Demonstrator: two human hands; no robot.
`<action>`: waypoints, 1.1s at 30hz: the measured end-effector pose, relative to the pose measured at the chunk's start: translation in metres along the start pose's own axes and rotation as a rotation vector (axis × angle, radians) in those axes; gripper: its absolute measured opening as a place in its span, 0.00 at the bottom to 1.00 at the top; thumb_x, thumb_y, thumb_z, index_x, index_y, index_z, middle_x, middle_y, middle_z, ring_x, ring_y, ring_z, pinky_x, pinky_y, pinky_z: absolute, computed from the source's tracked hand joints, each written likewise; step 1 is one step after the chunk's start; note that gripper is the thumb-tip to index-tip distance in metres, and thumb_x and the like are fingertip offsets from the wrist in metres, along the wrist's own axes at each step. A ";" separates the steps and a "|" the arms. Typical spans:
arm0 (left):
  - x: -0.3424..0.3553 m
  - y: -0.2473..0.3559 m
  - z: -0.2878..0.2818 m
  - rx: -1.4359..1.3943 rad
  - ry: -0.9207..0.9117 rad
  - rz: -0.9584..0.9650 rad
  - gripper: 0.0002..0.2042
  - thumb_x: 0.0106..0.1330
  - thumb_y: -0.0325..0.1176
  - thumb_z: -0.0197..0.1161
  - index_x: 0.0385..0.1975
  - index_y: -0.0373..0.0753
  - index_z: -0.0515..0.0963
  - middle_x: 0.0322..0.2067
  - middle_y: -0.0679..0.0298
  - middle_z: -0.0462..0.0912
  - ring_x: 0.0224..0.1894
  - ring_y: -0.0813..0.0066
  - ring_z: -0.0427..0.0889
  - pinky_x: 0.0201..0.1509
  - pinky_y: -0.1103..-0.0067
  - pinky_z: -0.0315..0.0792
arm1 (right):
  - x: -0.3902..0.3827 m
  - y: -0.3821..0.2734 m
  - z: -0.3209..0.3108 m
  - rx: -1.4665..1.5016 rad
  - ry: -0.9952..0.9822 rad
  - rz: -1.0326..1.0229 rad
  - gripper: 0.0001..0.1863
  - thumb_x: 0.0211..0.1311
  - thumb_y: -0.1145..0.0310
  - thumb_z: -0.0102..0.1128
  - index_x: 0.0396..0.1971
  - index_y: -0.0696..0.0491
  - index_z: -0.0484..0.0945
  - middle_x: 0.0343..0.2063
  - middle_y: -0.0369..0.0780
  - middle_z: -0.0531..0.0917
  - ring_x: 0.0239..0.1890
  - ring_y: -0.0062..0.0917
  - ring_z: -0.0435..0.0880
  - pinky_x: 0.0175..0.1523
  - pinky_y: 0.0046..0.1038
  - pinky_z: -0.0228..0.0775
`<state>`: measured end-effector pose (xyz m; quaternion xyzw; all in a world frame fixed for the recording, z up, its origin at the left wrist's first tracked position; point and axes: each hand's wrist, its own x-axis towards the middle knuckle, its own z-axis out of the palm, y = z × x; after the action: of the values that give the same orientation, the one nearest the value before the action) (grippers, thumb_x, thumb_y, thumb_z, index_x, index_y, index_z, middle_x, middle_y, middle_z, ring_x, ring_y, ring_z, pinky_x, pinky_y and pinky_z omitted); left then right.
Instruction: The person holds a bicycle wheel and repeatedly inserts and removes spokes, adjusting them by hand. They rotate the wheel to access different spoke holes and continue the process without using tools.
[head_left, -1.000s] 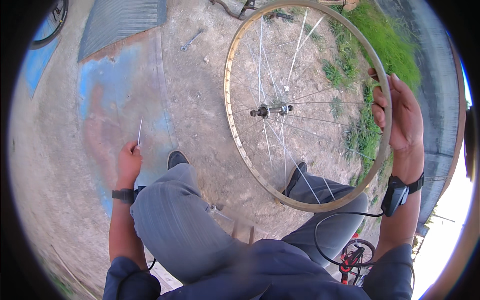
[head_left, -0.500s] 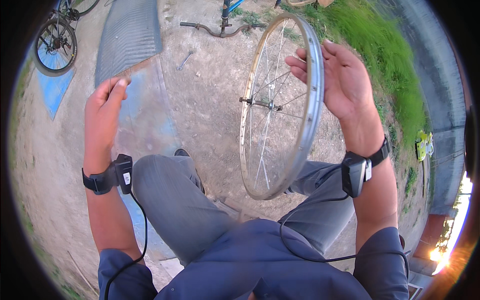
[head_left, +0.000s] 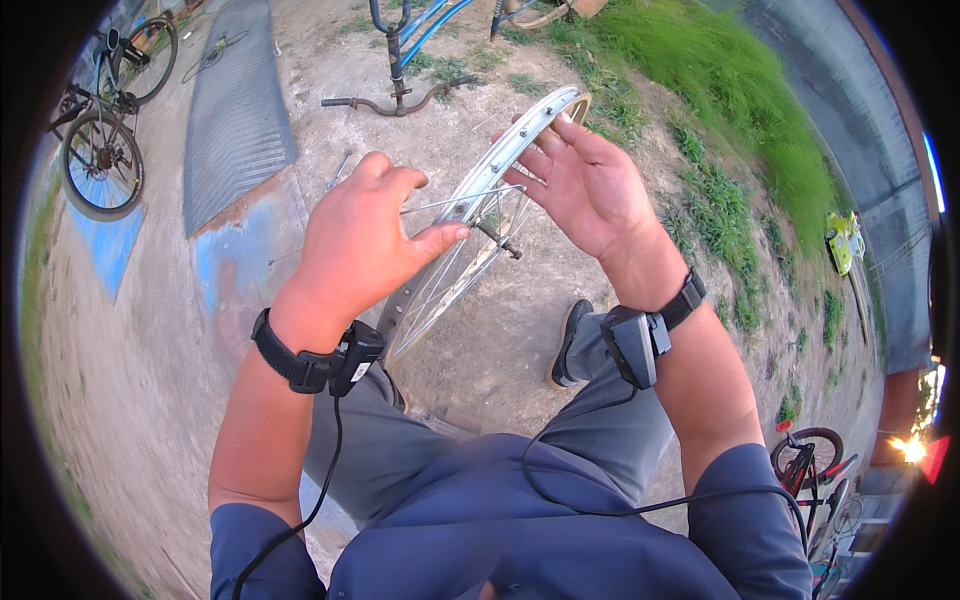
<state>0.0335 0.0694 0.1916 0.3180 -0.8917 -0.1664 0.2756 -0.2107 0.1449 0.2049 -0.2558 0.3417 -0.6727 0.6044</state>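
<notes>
A bare silver bicycle wheel (head_left: 520, 143), its rim laced with only some thin spokes, tilts in front of me above the dirt ground. My right hand (head_left: 600, 195) grips the rim at its upper right, thumb on the near side and fingers behind. My left hand (head_left: 350, 240) is closed, with thumb and fingers around a thin loose spoke (head_left: 430, 206). One end of that spoke reaches across the rim toward the hub; the other sticks out to the left. The hub axle (head_left: 497, 238) shows just right of my left thumb. The wheel's lower part nears my left knee.
Ahead lies a rusty handlebar (head_left: 400, 108) joined to a blue bike frame (head_left: 430, 30). A wrench (head_left: 338, 172) rests on the dirt near a ribbed grey sheet (head_left: 235, 120). Bicycles stand at far left (head_left: 103, 165) and lower right (head_left: 808, 465). Cables run from both wrist devices.
My left hand has come rightward to the wheel with the spoke. The wheel, in my right hand, has shifted left and leaned over. My view has turned slightly.
</notes>
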 end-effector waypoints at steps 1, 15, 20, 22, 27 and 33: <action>0.000 0.003 0.003 -0.002 -0.005 0.016 0.24 0.57 0.44 0.80 0.49 0.36 0.85 0.38 0.56 0.82 0.39 0.55 0.85 0.43 0.66 0.78 | -0.004 0.001 -0.004 0.023 0.031 0.005 0.14 0.82 0.62 0.50 0.58 0.54 0.71 0.59 0.42 0.78 0.65 0.35 0.76 0.75 0.47 0.65; 0.017 0.000 0.028 0.051 -0.087 0.083 0.17 0.62 0.34 0.73 0.51 0.40 0.84 0.41 0.57 0.82 0.41 0.51 0.85 0.45 0.64 0.79 | -0.052 0.005 -0.029 0.057 0.123 -0.072 0.28 0.79 0.65 0.53 0.73 0.56 0.61 0.73 0.45 0.68 0.74 0.44 0.70 0.76 0.49 0.64; 0.030 -0.011 0.032 0.064 -0.060 0.096 0.17 0.62 0.31 0.72 0.52 0.41 0.84 0.43 0.58 0.82 0.42 0.52 0.85 0.47 0.64 0.79 | -0.067 0.006 -0.048 -0.005 0.110 -0.056 0.29 0.79 0.66 0.53 0.74 0.57 0.59 0.72 0.48 0.70 0.72 0.41 0.73 0.71 0.43 0.71; 0.035 -0.015 0.033 0.054 -0.058 0.109 0.17 0.62 0.31 0.72 0.52 0.42 0.84 0.44 0.59 0.82 0.43 0.53 0.85 0.47 0.64 0.80 | -0.074 0.000 -0.056 -0.277 0.201 -0.007 0.26 0.80 0.65 0.53 0.72 0.58 0.63 0.67 0.48 0.76 0.66 0.38 0.79 0.65 0.38 0.75; 0.043 -0.022 0.033 0.054 -0.063 0.120 0.17 0.62 0.31 0.72 0.53 0.42 0.84 0.45 0.59 0.83 0.44 0.53 0.86 0.48 0.65 0.80 | -0.078 -0.025 -0.064 -1.221 0.497 -0.239 0.19 0.74 0.63 0.66 0.57 0.58 0.79 0.47 0.41 0.88 0.42 0.25 0.89 0.51 0.27 0.80; 0.057 -0.021 0.037 0.047 -0.079 0.162 0.18 0.63 0.30 0.72 0.54 0.42 0.83 0.48 0.60 0.83 0.46 0.53 0.86 0.49 0.65 0.80 | -0.054 -0.024 -0.050 -1.949 0.171 -0.784 0.24 0.59 0.55 0.77 0.52 0.49 0.82 0.31 0.42 0.87 0.34 0.42 0.88 0.42 0.44 0.81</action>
<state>-0.0155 0.0205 0.1744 0.2447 -0.9284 -0.1350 0.2450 -0.2561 0.2069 0.1950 -0.6753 0.6695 -0.2714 -0.1486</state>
